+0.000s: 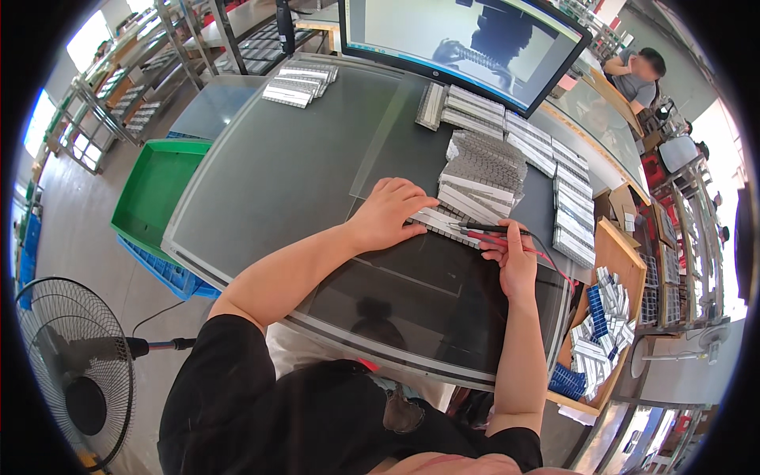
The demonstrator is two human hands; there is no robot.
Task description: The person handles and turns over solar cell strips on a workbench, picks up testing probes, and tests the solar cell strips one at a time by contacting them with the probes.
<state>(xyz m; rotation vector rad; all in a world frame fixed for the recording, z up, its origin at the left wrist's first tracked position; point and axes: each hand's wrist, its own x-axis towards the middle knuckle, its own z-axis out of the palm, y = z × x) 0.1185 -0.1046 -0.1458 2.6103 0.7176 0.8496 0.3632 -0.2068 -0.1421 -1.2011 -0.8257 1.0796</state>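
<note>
My left hand (389,214) is closed on the left end of a narrow white-and-grey slotted strip (440,221), thumb on the near side and fingers on the far side. In my right hand (512,257) are two pen-like test probes, a black probe (481,227) and a red probe (484,237), gripped together with their tips pointing left at the strip. Whether the tips touch it, I cannot tell. A red lead (560,271) trails right from the hand. Just beyond the strip lies a pile of similar strips (475,198), with grey slotted pieces (486,154) stacked behind.
A monitor (467,47) stands at the back. More strip stacks (574,210) line the table's right side, others (301,83) lie far left. A wooden box (625,237) of loose strips is at right, a green crate (154,190) and fan (75,356) at left. Another person (637,79) sits far right.
</note>
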